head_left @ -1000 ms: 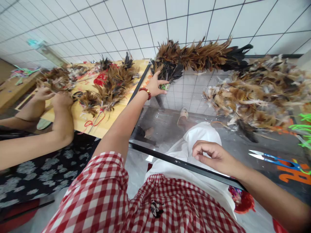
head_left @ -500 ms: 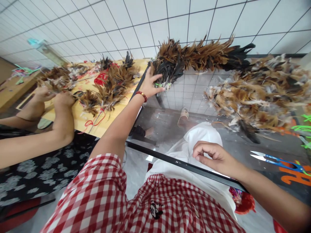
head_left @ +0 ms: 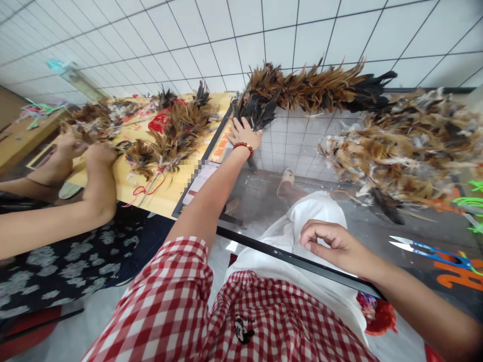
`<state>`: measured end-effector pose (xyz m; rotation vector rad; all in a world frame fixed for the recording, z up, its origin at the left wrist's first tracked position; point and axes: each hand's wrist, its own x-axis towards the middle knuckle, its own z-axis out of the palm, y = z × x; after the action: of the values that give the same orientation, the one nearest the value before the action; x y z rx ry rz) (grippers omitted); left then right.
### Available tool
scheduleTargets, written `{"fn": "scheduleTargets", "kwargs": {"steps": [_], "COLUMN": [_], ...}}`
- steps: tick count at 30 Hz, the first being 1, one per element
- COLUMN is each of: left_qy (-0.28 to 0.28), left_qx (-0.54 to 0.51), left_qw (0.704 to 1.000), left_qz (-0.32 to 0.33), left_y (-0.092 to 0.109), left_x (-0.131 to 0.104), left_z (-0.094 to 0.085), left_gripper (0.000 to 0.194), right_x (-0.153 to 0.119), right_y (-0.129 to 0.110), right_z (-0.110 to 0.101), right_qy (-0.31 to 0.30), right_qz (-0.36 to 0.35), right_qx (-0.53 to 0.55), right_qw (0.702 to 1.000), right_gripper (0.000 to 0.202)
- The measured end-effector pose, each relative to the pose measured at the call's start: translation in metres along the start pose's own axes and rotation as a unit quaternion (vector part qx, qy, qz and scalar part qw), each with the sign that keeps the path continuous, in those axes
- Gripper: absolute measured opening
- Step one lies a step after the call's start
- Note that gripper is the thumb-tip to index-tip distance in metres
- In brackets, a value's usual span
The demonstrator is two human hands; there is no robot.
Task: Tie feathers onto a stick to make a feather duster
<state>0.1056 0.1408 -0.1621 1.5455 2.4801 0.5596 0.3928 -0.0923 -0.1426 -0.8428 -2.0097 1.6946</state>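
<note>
My left hand [head_left: 244,134], with a red bead bracelet on the wrist, reaches to the far left corner of the glass table. Its fingers are spread over the surface, touching or nearly touching a tuft of black feathers [head_left: 260,110]. What lies under the palm is hidden. Behind it a row of brown feather bunches [head_left: 313,88] runs along the wall. My right hand [head_left: 332,244] rests at the table's front edge, fingers loosely curled, with nothing visible in them. Blue-handled scissors [head_left: 430,250] lie to its right, below a loose heap of tan and white feathers [head_left: 407,146].
A co-worker's hands [head_left: 98,153] are at feathers on the yellow table [head_left: 151,196] to the left. A phone [head_left: 199,183] lies near the joint of the tables. Green ties [head_left: 470,201] sit at the right edge. A red container [head_left: 381,319] is below.
My left hand has shifted right and slightly nearer, covering the small green-and-white bits that showed by its fingers. The phone has come into view beside my forearm. My right hand stays put.
</note>
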Motion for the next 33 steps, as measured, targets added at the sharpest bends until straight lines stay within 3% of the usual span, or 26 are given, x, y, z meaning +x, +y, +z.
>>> {"fn": "scheduleTargets", "kwargs": {"steps": [5, 9, 12, 14, 17, 20, 23, 29, 33], "left_qy": [-0.037, -0.015, -0.017, -0.025, 0.022, 0.017, -0.024, -0.029, -0.007], "left_qx": [-0.017, -0.128, -0.105, -0.058, -0.031, -0.045, -0.033, 0.004, -0.002], "left_qw": [0.999, 0.991, 0.994, 0.998, 0.998, 0.996, 0.995, 0.996, 0.994], "left_qz": [0.028, 0.046, 0.027, 0.027, 0.043, 0.072, 0.096, 0.089, 0.106], "left_y": [-0.026, -0.054, -0.065, -0.060, -0.040, -0.019, -0.013, -0.033, -0.024], "left_x": [0.017, 0.041, 0.036, 0.020, -0.005, -0.010, 0.005, 0.032, 0.007], "left_z": [-0.025, -0.060, -0.078, -0.076, -0.053, -0.026, -0.011, -0.018, -0.034], "left_gripper": [0.103, 0.083, 0.093, 0.110, 0.120, 0.097, 0.072, 0.066, 0.073], "right_x": [0.001, 0.001, 0.001, 0.002, 0.004, 0.005, 0.005, 0.005, 0.006], "right_y": [0.001, 0.001, 0.000, 0.001, 0.003, 0.004, 0.005, 0.003, 0.004], "right_z": [0.000, 0.000, 0.000, 0.000, 0.001, 0.001, 0.001, 0.001, -0.001], "right_qy": [0.002, 0.004, 0.010, 0.017, 0.027, 0.032, 0.033, 0.023, 0.017], "right_qz": [-0.007, -0.016, -0.014, -0.011, -0.015, -0.019, -0.020, -0.016, -0.009], "right_qx": [-0.001, -0.001, 0.000, 0.001, -0.001, -0.010, -0.015, -0.003, 0.008], "right_qw": [1.000, 1.000, 1.000, 1.000, 1.000, 0.999, 0.999, 1.000, 1.000], "right_gripper": [0.015, 0.015, 0.014, 0.014, 0.015, 0.016, 0.016, 0.018, 0.022]}}
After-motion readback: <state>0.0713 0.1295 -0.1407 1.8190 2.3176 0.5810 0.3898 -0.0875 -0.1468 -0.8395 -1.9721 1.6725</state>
